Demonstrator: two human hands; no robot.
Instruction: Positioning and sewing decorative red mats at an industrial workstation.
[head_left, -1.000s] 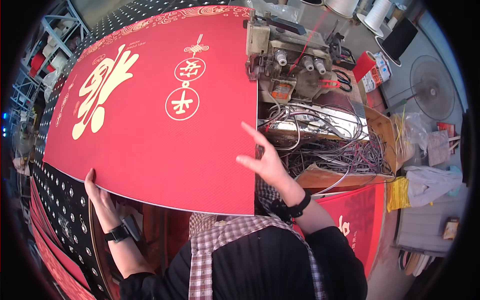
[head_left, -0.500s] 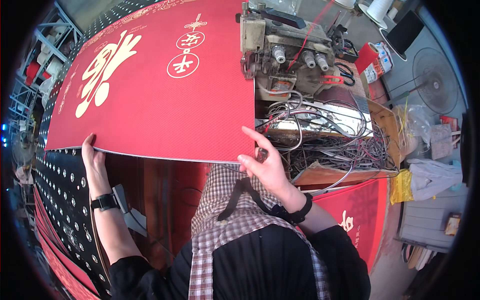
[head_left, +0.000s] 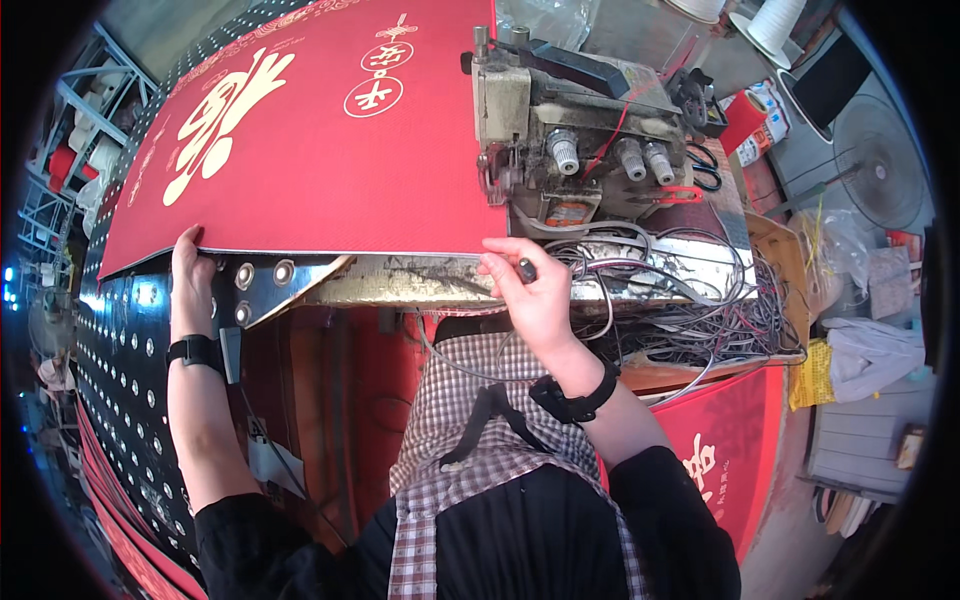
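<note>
A large red mat [head_left: 330, 170] with pale gold characters and a patterned border lies along the table, its right edge at an industrial sewing machine [head_left: 575, 115]. My left hand [head_left: 190, 275] is closed on the mat's near edge toward the left, with some fingers hidden beneath it. At the near right corner, my right hand [head_left: 535, 300] pinches the edge between thumb and fingers. A small dark object [head_left: 527, 269] sticks out of that same hand; its kind is not clear. Below the mat's edge, the metal front of the machine bed [head_left: 400, 280] shows.
A black table with shiny studs [head_left: 120, 340] runs along the left. Tangled thread and cords [head_left: 690, 315] fill a wooden box at the right. Scissors [head_left: 704, 165] lie behind the machine. More red mats [head_left: 700, 430] stand at lower right. A fan [head_left: 875, 160] is farther right.
The mat has moved away from me along the machine, and both hands have gone forward with it. The metal bed and a studded corner are now uncovered.
</note>
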